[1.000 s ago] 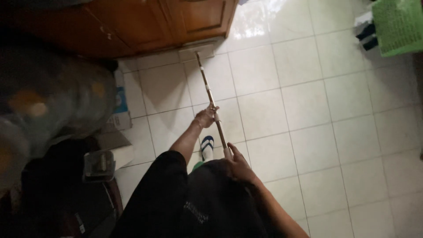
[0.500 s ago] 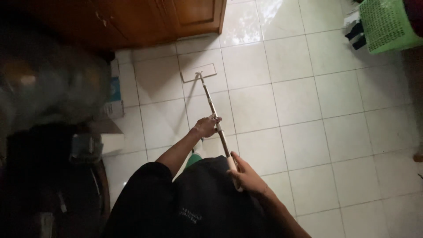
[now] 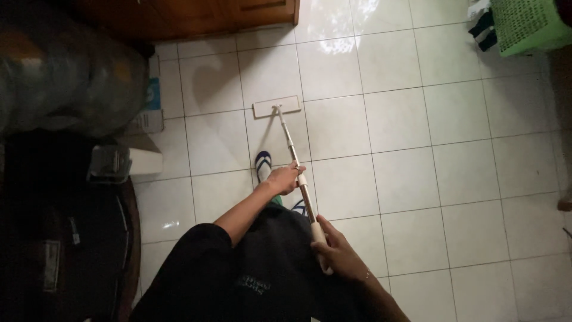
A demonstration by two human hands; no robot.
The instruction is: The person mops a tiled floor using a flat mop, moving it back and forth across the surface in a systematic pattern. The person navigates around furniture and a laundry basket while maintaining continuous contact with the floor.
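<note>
I hold a flat mop with both hands. Its long thin pole [image 3: 290, 142] slants from my body down to a pale rectangular mop head [image 3: 276, 107] lying flat on the white tiled floor [image 3: 417, 149]. My left hand [image 3: 282, 178] grips the pole partway down. My right hand [image 3: 337, 252] is closed around the pale grip at the pole's upper end, close to my dark shirt. A foot in a blue and white sandal [image 3: 263, 163] stands on the tiles just left of the pole.
A wooden cabinet [image 3: 190, 15] runs along the top. A large bluish water bottle [image 3: 65, 71] and a cardboard box [image 3: 149, 110] sit at the left, above dark clutter. A green plastic basket [image 3: 527, 24] stands at the top right.
The mop head has slid back from under the cabinet toward me across the tiles. Both hands have drawn the pole closer, and my sandalled foot has come into view.
</note>
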